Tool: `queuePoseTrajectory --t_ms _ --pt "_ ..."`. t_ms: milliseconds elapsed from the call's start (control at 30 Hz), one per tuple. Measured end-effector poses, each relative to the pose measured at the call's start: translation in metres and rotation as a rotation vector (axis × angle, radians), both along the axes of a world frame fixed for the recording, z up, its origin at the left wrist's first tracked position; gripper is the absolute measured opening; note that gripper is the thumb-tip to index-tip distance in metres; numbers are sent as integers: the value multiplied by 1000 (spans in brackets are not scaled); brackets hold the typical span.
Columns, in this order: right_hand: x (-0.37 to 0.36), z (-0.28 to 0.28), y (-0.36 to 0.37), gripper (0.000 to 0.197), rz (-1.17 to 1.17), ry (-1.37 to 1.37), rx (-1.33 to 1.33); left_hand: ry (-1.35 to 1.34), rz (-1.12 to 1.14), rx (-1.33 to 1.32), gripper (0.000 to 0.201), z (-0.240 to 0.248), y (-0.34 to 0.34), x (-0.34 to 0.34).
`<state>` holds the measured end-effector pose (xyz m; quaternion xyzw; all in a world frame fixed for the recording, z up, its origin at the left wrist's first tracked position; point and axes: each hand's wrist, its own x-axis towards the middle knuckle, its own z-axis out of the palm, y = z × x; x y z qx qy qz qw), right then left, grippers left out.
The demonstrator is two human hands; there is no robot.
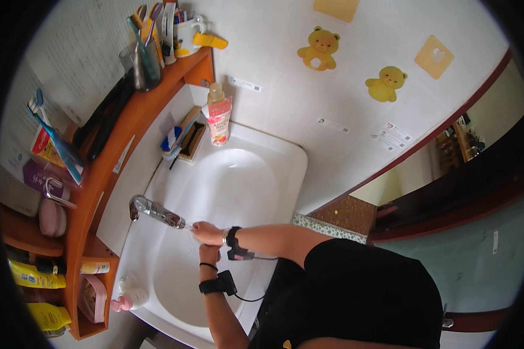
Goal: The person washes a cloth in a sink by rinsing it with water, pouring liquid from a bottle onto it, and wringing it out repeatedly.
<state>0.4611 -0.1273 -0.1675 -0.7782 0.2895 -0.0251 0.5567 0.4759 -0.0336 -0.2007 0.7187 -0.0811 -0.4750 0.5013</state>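
Note:
Both hands are close together over the white sink basin [239,168], at the outlet end of the chrome faucet [160,213]. My right hand [206,233] is closed just beside the outlet, its fingers curled in. Right below it and touching it, my left hand [209,253] is also curled, its fingers partly hidden. Whether anything lies between the hands is too small to make out. A black strap with a small device [234,241] circles the right wrist. Another strapped device [218,283] with a cable is on the left wrist.
A pink-labelled bottle [219,119] and brushes [180,139] stand at the sink's far corner. A pink-topped pump bottle [131,298] is on the near left rim. The orange shelf [108,157] carries toothbrushes, a mug [187,36] and yellow tubes [38,274].

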Motion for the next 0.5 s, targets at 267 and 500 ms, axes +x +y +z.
queuePoseTrajectory --t_ms 267,500 --pt "-38 25 -39 38 406 -208 199 -273 219 -25 38 33 16 4" --pt "-60 4 -40 48 492 -121 -149 -953 9 294 31 53 -1 -2"
